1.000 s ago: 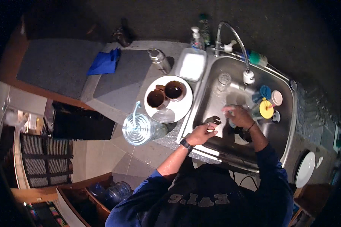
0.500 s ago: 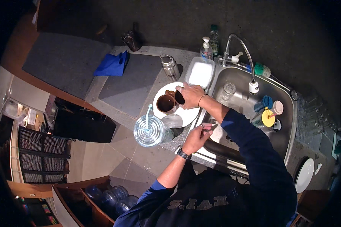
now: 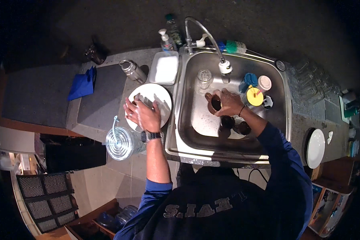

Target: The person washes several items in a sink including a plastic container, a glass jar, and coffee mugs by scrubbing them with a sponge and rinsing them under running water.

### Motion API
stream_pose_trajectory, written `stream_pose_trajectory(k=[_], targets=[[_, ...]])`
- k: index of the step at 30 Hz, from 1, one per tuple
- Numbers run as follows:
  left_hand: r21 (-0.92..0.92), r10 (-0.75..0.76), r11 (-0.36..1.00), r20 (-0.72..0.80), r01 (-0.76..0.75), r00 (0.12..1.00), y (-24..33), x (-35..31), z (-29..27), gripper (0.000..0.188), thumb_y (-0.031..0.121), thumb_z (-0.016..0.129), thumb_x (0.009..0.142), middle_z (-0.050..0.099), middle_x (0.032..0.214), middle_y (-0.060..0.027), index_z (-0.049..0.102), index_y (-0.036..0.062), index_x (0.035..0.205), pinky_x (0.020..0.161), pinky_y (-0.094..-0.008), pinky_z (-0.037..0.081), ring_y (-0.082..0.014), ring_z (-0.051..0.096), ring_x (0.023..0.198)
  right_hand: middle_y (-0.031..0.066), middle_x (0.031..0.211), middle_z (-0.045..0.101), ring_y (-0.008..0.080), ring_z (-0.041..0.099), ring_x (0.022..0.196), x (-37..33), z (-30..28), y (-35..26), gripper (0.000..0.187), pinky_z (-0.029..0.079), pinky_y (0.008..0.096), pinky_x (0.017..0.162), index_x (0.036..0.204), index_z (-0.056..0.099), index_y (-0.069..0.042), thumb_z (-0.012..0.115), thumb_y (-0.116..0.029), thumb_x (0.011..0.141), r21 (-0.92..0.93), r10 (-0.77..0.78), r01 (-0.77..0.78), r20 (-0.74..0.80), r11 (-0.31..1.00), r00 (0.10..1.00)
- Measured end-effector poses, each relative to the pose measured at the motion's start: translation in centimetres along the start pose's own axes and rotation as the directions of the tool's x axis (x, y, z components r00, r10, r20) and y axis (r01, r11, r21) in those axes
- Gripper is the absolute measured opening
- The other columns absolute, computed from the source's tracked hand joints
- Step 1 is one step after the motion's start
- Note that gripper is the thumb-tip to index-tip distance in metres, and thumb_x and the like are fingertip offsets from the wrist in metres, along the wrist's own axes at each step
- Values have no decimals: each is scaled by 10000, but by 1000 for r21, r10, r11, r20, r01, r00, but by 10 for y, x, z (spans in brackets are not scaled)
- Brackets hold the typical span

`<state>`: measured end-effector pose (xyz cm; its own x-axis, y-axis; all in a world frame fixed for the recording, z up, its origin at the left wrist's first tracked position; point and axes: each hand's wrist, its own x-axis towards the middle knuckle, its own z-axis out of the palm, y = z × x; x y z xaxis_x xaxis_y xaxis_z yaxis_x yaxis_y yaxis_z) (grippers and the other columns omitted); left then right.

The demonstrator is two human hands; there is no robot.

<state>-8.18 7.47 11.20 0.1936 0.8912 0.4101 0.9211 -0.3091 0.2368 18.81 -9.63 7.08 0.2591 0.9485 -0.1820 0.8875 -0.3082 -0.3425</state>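
Observation:
My right hand [image 3: 230,103] is inside the sink, its fingers wrapped round a brown mug [image 3: 212,105] with a dark inside. Just below it in the basin lie two dark cups [image 3: 242,127]. Over a white plate [image 3: 163,96] on the counter left of the sink, my left hand [image 3: 146,115] is spread open, wet, with fingers apart. Whether its fingertips touch the plate I cannot tell. Close to the left wrist, at the counter's front edge, stands a clear ribbed tumbler [image 3: 120,144] with a straw.
A clear glass [image 3: 205,79], a yellow-lidded cup [image 3: 255,96], a blue cup [image 3: 249,83] and a pink cup [image 3: 264,83] stand in the sink [image 3: 188,140]. The faucet [image 3: 225,66] hangs over it. Behind the plate are a white-filled container [image 3: 166,69], a soap pump [image 3: 166,42] and a steel bottle [image 3: 133,72].
The brown mugs have left the plate. My right hand has moved right into the sink with one. My left hand has gone from the sink's edge to above the plate. The view has shifted right.

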Motion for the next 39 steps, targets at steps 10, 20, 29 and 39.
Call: stream_pose_trajectory(k=[10,20,29,39], targets=[[237,-328,941,454,243,828,-38,49,49,849,368,829,691,316,1474,-177,390,214,1401,998,-574,433,-474,390,1301,187,1190,511,341,614,1056,-13,100,97,866,527,436,885,1254,473,-122,886,-274,508,-255,232,-191,140,948,963],[269,-407,907,376,323,832,-26,51,40,869,437,841,632,486,1332,-214,452,60,1312,1047,-522,374,-425,472,1245,217,1156,528,370,669,930,-52,119,122,832,574,434,764,1277,448,-80,858,-266,577,-158,283,-285,-32,945,959],[78,-95,993,78,89,992,26,28,6,774,416,791,635,535,1226,-181,493,110,1281,920,-543,450,-458,519,1127,190,1143,551,379,662,940,-22,113,109,602,549,441,806,1206,508,-95,769,-186,671,-44,295,-303,-129,952,947],[-392,395,864,141,-315,908,104,-46,1,668,238,818,643,538,1197,-185,536,86,1229,966,-478,400,-380,517,1092,128,1255,611,285,589,1175,46,200,160,687,516,401,940,1241,551,-72,785,-314,643,-88,611,-605,167,791,774]])
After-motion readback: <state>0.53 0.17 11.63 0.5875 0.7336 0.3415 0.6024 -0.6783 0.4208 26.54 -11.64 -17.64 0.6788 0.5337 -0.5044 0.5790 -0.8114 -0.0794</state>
